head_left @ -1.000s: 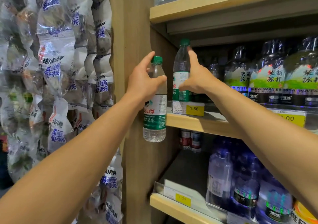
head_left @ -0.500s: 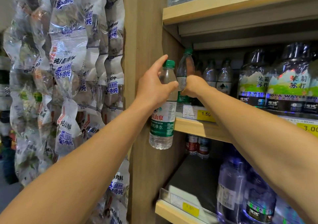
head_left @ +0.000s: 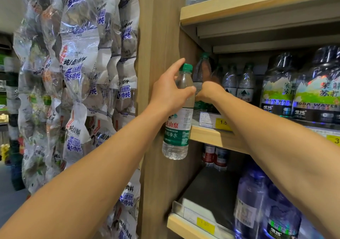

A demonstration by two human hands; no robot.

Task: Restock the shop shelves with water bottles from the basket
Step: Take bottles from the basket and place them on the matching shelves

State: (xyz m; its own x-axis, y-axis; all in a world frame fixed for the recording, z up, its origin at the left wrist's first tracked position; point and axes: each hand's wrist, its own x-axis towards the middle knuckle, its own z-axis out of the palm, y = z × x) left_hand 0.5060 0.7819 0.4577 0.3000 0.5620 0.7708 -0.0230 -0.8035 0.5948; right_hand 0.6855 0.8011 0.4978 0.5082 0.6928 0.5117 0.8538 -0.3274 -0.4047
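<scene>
The left hand (head_left: 168, 91) grips an upright clear plastic green-capped water bottle (head_left: 179, 113) just left of the wooden middle shelf (head_left: 207, 135); the right hand (head_left: 208, 91) (fingers hidden) reaches a shelved bottle (head_left: 202, 73) farther in.

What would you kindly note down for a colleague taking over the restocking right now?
Left hand: grips a green-capped water bottle by its upper body, upright, in front of the shelf post, not yet shelved.
Right hand: reaches into the middle shelf at a bottle in the left corner; the grip is hidden.
Done: several matching bottles stand further back on that shelf.
Left: settle the right-hand bottle, shelve the left-hand one, then fetch more. The basket is out of view.
</scene>
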